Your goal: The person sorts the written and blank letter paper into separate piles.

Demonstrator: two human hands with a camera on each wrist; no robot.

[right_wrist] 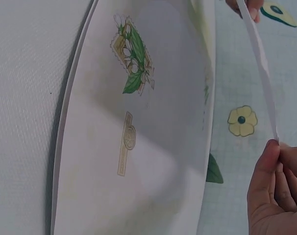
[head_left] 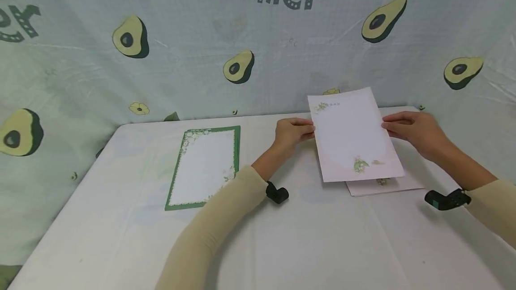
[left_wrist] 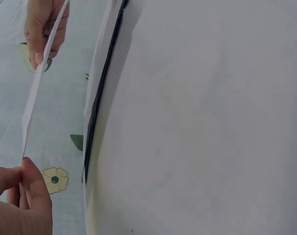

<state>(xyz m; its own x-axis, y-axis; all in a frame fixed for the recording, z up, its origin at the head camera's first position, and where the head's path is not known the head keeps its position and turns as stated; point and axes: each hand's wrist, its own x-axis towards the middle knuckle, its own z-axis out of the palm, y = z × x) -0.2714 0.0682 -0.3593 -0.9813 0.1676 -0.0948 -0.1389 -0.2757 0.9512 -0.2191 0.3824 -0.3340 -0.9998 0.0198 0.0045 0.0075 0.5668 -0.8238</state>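
Note:
Between both hands a pale pink sheet of paper (head_left: pixel 350 138) with a small floral print is held up, tilted, above the table. My left hand (head_left: pixel 293 134) pinches its left edge; in the left wrist view that hand (left_wrist: pixel 23 196) has thumb and fingers on the thin edge. The right edge is pinched by my right hand (head_left: pixel 417 131), seen close in the right wrist view, where the hand (right_wrist: pixel 278 188) grips the sheet edge-on. Beneath lies a stack of similar floral paper (right_wrist: pixel 153 161), partly hidden by the raised sheet in the head view.
A green-bordered stack of paper (head_left: pixel 205 167) lies on the left part of the white table (head_left: pixel 298 245). Behind the table's far edge hangs a cloth (head_left: pixel 181 70) printed with avocados. Each wrist wears a black camera, such as the left one (head_left: pixel 277 193).

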